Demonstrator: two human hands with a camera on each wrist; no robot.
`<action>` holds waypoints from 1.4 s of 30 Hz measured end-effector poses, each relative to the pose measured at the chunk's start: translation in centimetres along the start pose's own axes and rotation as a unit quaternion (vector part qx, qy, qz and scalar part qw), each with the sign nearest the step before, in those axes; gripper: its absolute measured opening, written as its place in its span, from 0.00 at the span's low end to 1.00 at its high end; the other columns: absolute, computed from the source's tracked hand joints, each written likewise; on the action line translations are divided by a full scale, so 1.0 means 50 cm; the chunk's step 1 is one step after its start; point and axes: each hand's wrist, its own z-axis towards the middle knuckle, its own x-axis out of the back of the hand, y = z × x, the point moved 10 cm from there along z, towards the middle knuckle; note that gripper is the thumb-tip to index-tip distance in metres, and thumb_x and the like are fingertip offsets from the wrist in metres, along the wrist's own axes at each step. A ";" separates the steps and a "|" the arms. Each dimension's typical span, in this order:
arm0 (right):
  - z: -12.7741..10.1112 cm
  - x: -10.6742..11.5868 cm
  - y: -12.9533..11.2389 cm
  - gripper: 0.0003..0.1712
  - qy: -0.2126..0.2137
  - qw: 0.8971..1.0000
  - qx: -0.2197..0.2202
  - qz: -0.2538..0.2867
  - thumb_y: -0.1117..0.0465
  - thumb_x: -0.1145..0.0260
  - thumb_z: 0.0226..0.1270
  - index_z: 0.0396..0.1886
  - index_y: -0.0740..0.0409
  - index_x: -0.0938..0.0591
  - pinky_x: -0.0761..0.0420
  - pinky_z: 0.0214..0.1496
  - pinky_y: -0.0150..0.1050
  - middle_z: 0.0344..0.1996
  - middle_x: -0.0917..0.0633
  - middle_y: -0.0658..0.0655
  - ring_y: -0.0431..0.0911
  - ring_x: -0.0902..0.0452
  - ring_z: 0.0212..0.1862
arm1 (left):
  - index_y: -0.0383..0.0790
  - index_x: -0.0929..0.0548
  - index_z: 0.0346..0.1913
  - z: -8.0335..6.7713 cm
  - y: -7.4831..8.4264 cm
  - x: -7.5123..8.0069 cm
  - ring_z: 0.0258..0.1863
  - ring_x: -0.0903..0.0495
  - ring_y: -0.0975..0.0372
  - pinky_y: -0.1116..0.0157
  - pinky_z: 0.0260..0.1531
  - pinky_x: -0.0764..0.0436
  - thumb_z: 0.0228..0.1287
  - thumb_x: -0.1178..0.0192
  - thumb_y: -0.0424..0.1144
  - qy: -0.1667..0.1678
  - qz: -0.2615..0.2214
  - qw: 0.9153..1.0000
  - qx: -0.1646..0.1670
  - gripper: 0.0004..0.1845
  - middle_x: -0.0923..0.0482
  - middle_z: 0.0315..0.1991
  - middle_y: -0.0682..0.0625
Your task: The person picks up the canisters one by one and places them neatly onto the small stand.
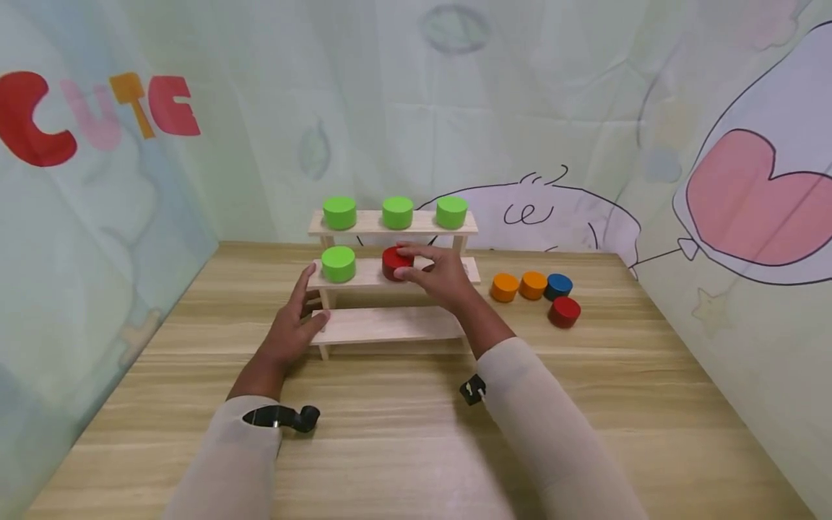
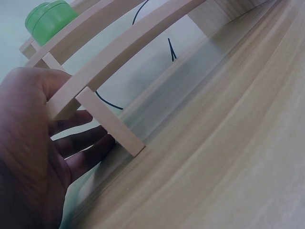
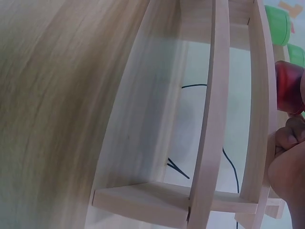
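A pale three-tier wooden rack (image 1: 390,325) stands on the table. On its middle tier, my right hand (image 1: 447,280) pinches a red round block (image 1: 392,266) between thumb and fingers; the right wrist view shows this block (image 3: 289,86) at its edge. A green round block (image 1: 339,265) sits left of it on that tier. My left hand (image 1: 294,326) holds the rack's left end, thumb on the bottom tier. In the left wrist view, its fingers (image 2: 90,155) reach behind the front leg. Three green blocks, including the middle one (image 1: 397,214), line the top tier.
Right of the rack, two orange blocks, one of them (image 1: 504,287) nearest it, a blue block (image 1: 558,287) and another red block (image 1: 564,313) lie on the wooden table (image 1: 390,448). A printed cloth (image 1: 260,166) hangs behind and along the sides.
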 end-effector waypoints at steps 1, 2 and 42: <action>0.001 -0.001 0.000 0.26 0.000 1.000 -0.001 -0.001 0.57 0.21 0.69 0.67 0.45 0.11 0.14 0.65 0.49 0.73 0.15 0.45 0.50 0.22 0.75 | 0.66 0.63 0.91 0.000 0.001 0.002 0.77 0.30 0.29 0.29 0.77 0.35 0.82 0.44 0.34 0.000 0.000 1.000 0.000 0.50 0.35 0.80 0.23; 0.003 -0.001 0.001 0.27 0.001 1.000 -0.003 -0.003 0.57 0.21 0.69 0.67 0.44 0.11 0.14 0.66 0.49 0.72 0.15 0.45 0.49 0.22 0.75 | 0.66 0.62 0.91 0.000 0.001 0.004 0.77 0.30 0.29 0.29 0.77 0.35 0.82 0.44 0.34 0.001 -0.001 1.000 0.001 0.50 0.36 0.80 0.24; -0.019 0.057 0.002 0.28 0.041 0.996 0.042 0.061 0.60 0.19 0.66 0.66 0.49 0.11 0.10 0.54 0.34 0.71 0.15 0.44 0.44 0.21 0.76 | 0.65 0.63 0.91 -0.001 -0.001 0.001 0.77 0.30 0.29 0.28 0.77 0.35 0.81 0.44 0.34 -0.004 0.002 1.000 0.002 0.50 0.35 0.80 0.24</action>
